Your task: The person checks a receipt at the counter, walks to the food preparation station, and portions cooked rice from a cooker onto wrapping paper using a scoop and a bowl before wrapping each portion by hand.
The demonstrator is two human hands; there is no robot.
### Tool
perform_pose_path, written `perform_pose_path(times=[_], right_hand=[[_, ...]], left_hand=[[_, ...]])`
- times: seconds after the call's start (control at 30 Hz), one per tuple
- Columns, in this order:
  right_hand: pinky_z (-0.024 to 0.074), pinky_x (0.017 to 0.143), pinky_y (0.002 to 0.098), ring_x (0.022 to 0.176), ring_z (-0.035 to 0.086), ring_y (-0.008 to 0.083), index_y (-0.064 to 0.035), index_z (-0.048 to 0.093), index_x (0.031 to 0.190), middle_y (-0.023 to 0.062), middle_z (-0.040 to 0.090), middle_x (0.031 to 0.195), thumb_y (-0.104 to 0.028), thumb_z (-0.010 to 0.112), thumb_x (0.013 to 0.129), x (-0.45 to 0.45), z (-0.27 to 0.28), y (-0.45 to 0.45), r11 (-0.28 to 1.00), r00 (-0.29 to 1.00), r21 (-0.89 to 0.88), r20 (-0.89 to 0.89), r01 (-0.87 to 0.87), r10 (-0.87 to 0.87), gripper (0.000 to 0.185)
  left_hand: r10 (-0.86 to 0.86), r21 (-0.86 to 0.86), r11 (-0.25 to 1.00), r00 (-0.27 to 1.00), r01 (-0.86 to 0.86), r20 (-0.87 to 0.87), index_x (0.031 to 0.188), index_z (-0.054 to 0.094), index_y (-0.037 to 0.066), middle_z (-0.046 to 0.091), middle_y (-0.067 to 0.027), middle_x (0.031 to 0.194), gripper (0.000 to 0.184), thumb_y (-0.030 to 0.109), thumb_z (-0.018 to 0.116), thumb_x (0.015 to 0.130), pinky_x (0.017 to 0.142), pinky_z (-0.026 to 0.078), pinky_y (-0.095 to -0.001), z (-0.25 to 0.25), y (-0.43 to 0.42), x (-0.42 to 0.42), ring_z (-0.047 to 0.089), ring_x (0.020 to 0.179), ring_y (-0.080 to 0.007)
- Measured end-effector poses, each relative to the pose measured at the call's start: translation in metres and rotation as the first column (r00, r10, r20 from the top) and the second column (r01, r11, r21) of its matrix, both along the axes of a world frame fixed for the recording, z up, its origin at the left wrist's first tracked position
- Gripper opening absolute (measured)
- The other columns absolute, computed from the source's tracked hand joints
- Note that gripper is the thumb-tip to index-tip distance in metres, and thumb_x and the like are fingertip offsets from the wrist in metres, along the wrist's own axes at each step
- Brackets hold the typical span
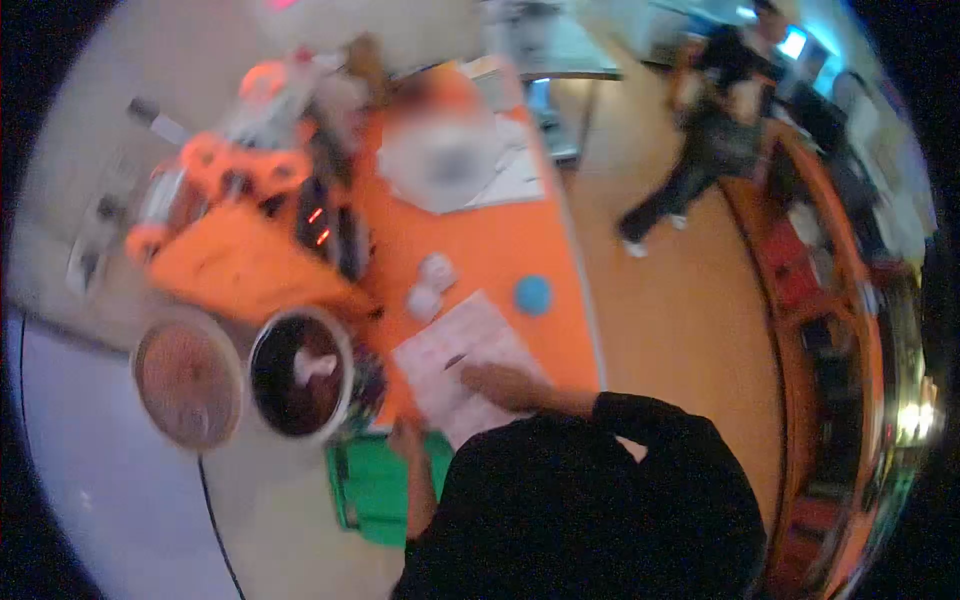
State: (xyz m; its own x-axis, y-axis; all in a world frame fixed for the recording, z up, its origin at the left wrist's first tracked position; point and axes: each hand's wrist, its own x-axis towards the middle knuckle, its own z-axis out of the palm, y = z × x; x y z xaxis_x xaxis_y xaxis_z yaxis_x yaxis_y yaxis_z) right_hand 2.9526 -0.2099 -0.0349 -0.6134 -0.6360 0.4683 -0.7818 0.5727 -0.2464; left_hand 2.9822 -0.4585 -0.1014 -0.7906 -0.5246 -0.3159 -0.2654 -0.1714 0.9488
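A pale pink patterned sheet (pixel 470 340), paper or cloth, lies at an angle on the orange table top (pixel 490 240). My right hand (pixel 500 386) is over it, and blur hides how the fingers are set. Just ahead of those fingertips is a small dark slim object (pixel 455 361), whether held or lying loose I cannot tell. By the table's near left edge is my left hand (pixel 407 438), above the green stool or chair (pixel 375 490); its fingers are smeared. Two whitish round items (pixel 431 287) and a blue round object (pixel 533 294) rest beyond the sheet.
Two round tubs stand to the left, one reddish-brown (pixel 188 380), one dark inside (pixel 300 372). Orange machinery (pixel 240 220) borders the table's left side. A blurred white item (pixel 440 160) sits farther up. At right, a person (pixel 715 120) walks near shelving (pixel 800 250).
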Motion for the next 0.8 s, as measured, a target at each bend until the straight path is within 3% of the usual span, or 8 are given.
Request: perform_pose_path(times=[0.03,0.07,0.2,0.23,0.3,0.53,0.73,0.8], right_hand=[[0.0379,0.093,0.0441,0.113,0.046,0.0305,-0.0033,0.046,0.12,0.0174,0.046,0.124,-0.013,0.042,0.084,-0.002,-0.006,0.002,1.0,0.998,0.005,0.057,-0.016,0.016,0.038],[0.0359,0.095,0.0443,0.116,0.043,0.0308,-0.0034,0.044,0.123,0.0174,0.043,0.127,-0.013,0.041,0.085,-0.001,-0.011,0.003,1.0,0.993,0.008,0.116,-0.026,0.025,0.04],[0.0279,0.104,0.0451,0.129,0.031,0.0322,-0.0036,0.033,0.135,0.0172,0.031,0.14,-0.012,0.036,0.088,0.009,-0.019,0.012,0.999,0.944,-0.049,0.329,-0.023,0.038,0.047],[0.0258,0.106,0.0453,0.132,0.028,0.0325,-0.0036,0.03,0.137,0.0171,0.028,0.143,-0.012,0.035,0.089,0.014,-0.019,0.011,0.998,0.944,-0.054,0.328,-0.03,0.046,0.049],[0.0261,0.106,0.0451,0.133,0.026,0.0317,-0.0047,0.028,0.138,0.0155,0.024,0.145,-0.011,0.03,0.09,0.014,-0.032,0.01,0.995,0.996,0.095,0.093,-0.02,0.011,0.049],[0.0253,0.107,0.0448,0.134,0.023,0.0324,-0.0051,0.028,0.139,0.0158,0.023,0.146,-0.013,0.034,0.089,0.018,-0.046,-0.006,0.999,0.998,-0.036,0.057,0.019,-0.017,0.051],[0.0246,0.108,0.0438,0.135,0.023,0.0309,-0.0047,0.026,0.14,0.0153,0.022,0.146,-0.014,0.032,0.09,0.017,-0.068,-0.007,0.998,0.998,-0.027,0.004,0.059,-0.059,0.051],[0.0244,0.108,0.0431,0.135,0.023,0.0298,-0.0034,0.025,0.14,0.0154,0.022,0.147,-0.014,0.032,0.09,0.018,-0.059,-0.006,0.999,0.996,-0.011,0.079,0.047,-0.046,0.052]], left_hand=[[-0.248,0.113,0.964,0.967,0.24,0.057,0.075,0.058,0.006,0.051,0.0009,0.055,0.034,0.036,0.054,0.089,0.039,0.033,-0.0234,-0.031,-0.023,0.009,0.044,0.044,-0.0093],[-0.37,0.109,0.927,0.924,0.36,0.094,0.076,0.058,0.006,0.051,0.0003,0.057,0.033,0.036,0.054,0.089,0.041,0.034,-0.0239,-0.036,-0.022,0.012,0.044,0.046,-0.01],[-0.572,-0.157,0.794,0.809,0.588,0.134,0.082,0.058,0.006,0.053,-0.0019,0.064,0.032,0.037,0.052,0.09,0.046,0.035,-0.0261,-0.037,-0.015,0.006,0.046,0.053,-0.0129],[-0.6,-0.225,0.758,0.79,0.612,0.124,0.083,0.058,0.006,0.053,-0.0025,0.066,0.032,0.037,0.052,0.09,0.048,0.036,-0.0267,-0.032,-0.015,0.0,0.046,0.055,-0.0136],[-0.658,-0.357,0.676,0.746,0.645,0.102,0.086,0.058,0.006,0.053,-0.0036,0.069,0.032,0.037,0.051,0.09,0.051,0.037,-0.0278,-0.017,-0.009,-0.023,0.047,0.058,-0.015],[-0.828,-0.613,0.414,0.558,0.672,0.052,0.095,0.057,0.006,0.056,-0.0076,0.082,0.034,0.038,0.049,0.09,0.061,0.039,-0.0316,0.034,0.005,-0.093,0.051,0.071,-0.0201],[-0.929,-0.665,0.125,0.321,0.737,0.182,0.104,0.057,0.006,0.058,-0.011,0.092,0.037,0.039,0.047,0.09,0.07,0.042,-0.0349,0.038,0.014,-0.11,0.054,0.081,-0.0244],[-0.942,-0.67,0.022,0.239,0.742,0.234,0.106,0.057,0.006,0.058,-0.0121,0.096,0.038,0.04,0.047,0.09,0.073,0.043,-0.036,0.037,0.013,-0.116,0.055,0.085,-0.0258]])
